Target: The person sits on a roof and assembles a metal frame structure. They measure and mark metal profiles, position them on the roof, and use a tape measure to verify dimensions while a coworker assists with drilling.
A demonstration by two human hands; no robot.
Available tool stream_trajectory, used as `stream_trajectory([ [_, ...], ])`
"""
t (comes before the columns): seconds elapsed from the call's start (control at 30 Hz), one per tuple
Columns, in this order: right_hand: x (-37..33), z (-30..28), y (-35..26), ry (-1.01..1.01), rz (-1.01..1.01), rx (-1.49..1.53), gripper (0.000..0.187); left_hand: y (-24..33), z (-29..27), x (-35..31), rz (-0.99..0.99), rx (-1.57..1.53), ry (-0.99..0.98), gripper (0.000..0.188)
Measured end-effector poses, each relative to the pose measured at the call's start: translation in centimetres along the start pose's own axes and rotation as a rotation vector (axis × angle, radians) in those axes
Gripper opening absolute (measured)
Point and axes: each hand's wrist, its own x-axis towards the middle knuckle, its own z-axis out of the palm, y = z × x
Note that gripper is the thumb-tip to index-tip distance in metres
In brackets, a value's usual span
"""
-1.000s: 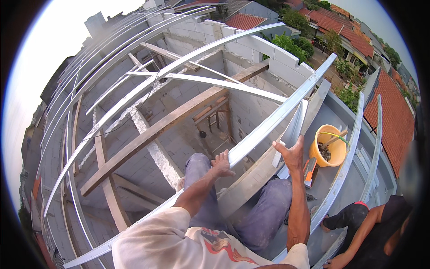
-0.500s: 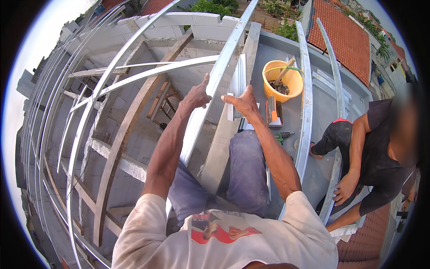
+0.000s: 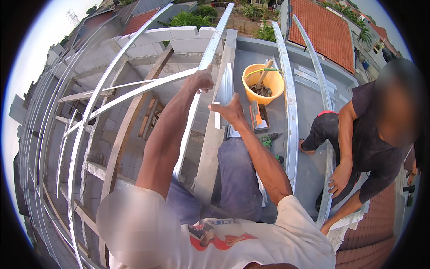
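My left hand (image 3: pixel 201 81) is above a long silvery metal beam (image 3: pixel 216 38), its index finger stretched forward. Nothing shows in its grip. To the right of it, my right hand (image 3: pixel 232 112) has thumb and index finger spread wide apart, its other fingers partly hidden. It hovers at or over short metal channel pieces (image 3: pixel 227 83) beside the concrete wall top (image 3: pixel 208 166); whether it touches them I cannot tell. My knee is just below that hand.
An orange bucket (image 3: pixel 251 92) containing a wooden-handled tool, an open box (image 3: pixel 261 127) and a green drill (image 3: pixel 268 139) stand on the grey slab. At right, a person (image 3: pixel 380 166) crouches by another metal beam (image 3: pixel 291 125). Left lies an open drop crossed by timber beams (image 3: pixel 130 121).
The view has shifted, moving the scene leftward and bringing more of the other person in. My left hand's pointing finger has tipped further rightward; my right hand keeps its spread pose.
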Motion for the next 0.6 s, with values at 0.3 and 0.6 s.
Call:
stream_trajectory([
  [0.3,0.6,-0.3,0.9,0.037,-0.064,-0.071,0.116,0.8,0.4,0.2,0.0,0.016,-0.01,0.103],
  [0.6,0.5,0.0,0.7,0.002,-0.093,-0.071,0.116,-0.1,0.7,-0.4,-0.024,0.039,-0.01,0.106],
])
